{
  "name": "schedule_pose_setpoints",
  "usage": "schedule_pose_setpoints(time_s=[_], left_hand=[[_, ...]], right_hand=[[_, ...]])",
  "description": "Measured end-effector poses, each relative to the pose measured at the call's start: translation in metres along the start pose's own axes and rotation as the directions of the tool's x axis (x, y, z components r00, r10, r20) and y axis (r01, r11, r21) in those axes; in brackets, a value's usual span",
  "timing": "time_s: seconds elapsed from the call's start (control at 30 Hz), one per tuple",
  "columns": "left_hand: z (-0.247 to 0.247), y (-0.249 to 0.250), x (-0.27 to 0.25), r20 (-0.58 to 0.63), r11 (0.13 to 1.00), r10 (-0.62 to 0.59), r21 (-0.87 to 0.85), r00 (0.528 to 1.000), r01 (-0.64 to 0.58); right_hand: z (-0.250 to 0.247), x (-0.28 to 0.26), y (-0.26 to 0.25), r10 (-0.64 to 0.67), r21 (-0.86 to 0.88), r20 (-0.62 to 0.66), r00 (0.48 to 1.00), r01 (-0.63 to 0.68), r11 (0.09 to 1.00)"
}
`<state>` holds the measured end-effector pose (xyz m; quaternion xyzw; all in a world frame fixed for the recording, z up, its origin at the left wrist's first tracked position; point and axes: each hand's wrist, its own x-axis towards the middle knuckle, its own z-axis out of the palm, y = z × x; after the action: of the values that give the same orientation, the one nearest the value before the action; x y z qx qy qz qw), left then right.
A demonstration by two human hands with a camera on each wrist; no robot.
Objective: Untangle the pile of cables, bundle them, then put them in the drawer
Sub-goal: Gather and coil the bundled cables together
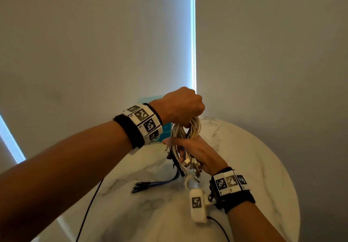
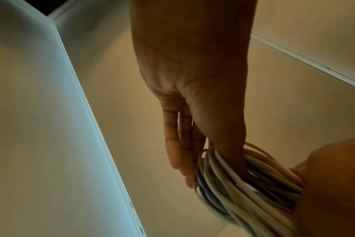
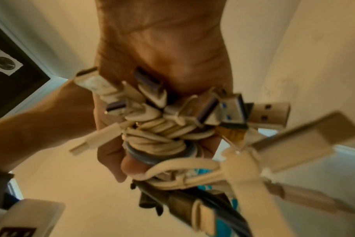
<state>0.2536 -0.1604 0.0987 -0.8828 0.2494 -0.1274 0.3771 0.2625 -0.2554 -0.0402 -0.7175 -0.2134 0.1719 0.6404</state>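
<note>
The cable bundle (image 1: 185, 138) is held in the air above the round marble table (image 1: 254, 157), between both hands. The left hand (image 1: 180, 106) grips the looped top end of the coil — in the left wrist view its thumb passes through the loops while the fingers (image 2: 177, 144) lie nearly straight along the outside. The right hand (image 1: 195, 152) is curled round the lower end, where the connector plugs (image 3: 213, 109) gather; the right wrist view shows the fingers wrapped round wound turns of white cable. A blue cable (image 1: 162, 182) hangs from the bundle, and its dark plugs lie on the table. Risk: the bundle is probably not yet secured, so slackening either grip would likely let the loops spring apart and tangle again. The trailing blue cable could snag on the table edge or drag when the bundle is carried, because it lies outside the coil. The loose plugs fan outward and could catch on a drawer edge; no drawer is in view. A thin black wire (image 1: 88, 209) from the wrist camera (image 1: 196, 206) crosses the table and could get caught in a wrap. Readable writing: none — the wristbands (image 1: 145, 121) and the camera housing carry only black-and-white square marker patterns, and no brand marks can be read on the plugs.
</note>
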Motion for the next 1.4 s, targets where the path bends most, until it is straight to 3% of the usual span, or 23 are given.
schedule_pose_setpoints(time_s=[0.13,0.27,0.37,0.53,0.67,0.73,0.8,0.83,0.87,0.93,1.0,1.07,1.1,1.23,1.4], left_hand=[[0.007,-0.001,0.0,-0.065,0.995,-0.071,-0.073,0.995,0.067],[0.01,0.0,-0.002,-0.02,0.983,-0.12,-0.145,0.993,0.116],[0.01,0.0,-0.001,-0.012,0.985,-0.138,-0.103,0.99,0.136],[-0.004,0.011,0.004,0.023,0.992,0.057,0.107,0.998,-0.059],[-0.015,0.022,0.007,-0.004,0.976,0.151,0.158,0.989,-0.148],[-0.013,0.022,0.006,-0.098,0.989,0.129,0.085,0.987,-0.12],[-0.003,0.014,-0.001,-0.224,0.987,0.002,-0.154,0.975,-0.038],[0.004,0.009,-0.008,-0.252,0.945,-0.083,-0.327,0.964,-0.004],[0.013,0.005,-0.014,-0.214,0.841,-0.18,-0.539,0.96,0.037],[0.038,0.002,-0.027,-0.016,0.485,-0.264,-0.866,0.964,0.119],[0.066,0.01,-0.037,0.188,0.176,-0.206,-0.958,0.96,0.225],[0.089,0.028,-0.043,0.289,-0.022,-0.061,-0.957,0.955,0.288],[0.096,0.037,-0.045,0.305,-0.075,-0.009,-0.95,0.952,0.304],[0.121,0.05,-0.048,0.31,-0.07,-0.006,-0.949,0.951,0.309],[0.145,0.052,-0.053,0.293,0.043,-0.153,-0.952,0.944,0.302]], right_hand=[[0.0,0.003,0.0,-0.049,-0.023,-0.095,0.994,0.047,0.999],[-0.002,0.0,-0.001,-0.06,0.002,-0.103,0.993,0.061,0.998],[-0.002,0.004,-0.002,-0.037,-0.013,-0.13,0.991,0.036,0.999],[-0.002,0.005,-0.002,-0.068,-0.176,-0.099,0.993,0.05,0.983],[-0.006,0.007,-0.004,-0.056,-0.314,-0.079,0.995,0.028,0.949],[-0.008,0.001,-0.005,-0.116,-0.213,-0.047,0.992,0.104,0.972],[-0.007,0.008,-0.004,-0.157,-0.052,-0.063,0.985,0.154,0.987],[-0.007,0.015,0.0,-0.14,0.02,-0.096,0.986,0.142,0.99],[-0.008,0.021,0.003,-0.104,0.098,-0.12,0.987,0.116,0.989],[-0.009,0.022,0.004,-0.084,0.326,-0.135,0.987,0.124,0.937],[-0.01,0.013,0.004,-0.068,0.57,-0.112,0.991,0.12,0.813],[-0.014,0.001,0.003,-0.073,0.703,-0.02,0.997,0.066,0.708],[-0.014,0.002,0.001,-0.08,0.726,0.01,0.997,0.048,0.686],[-0.017,0.012,0.007,-0.022,0.666,-0.027,0.999,0.035,0.745],[-0.024,0.019,0.021,0.004,0.482,-0.115,0.993,0.052,0.875]])
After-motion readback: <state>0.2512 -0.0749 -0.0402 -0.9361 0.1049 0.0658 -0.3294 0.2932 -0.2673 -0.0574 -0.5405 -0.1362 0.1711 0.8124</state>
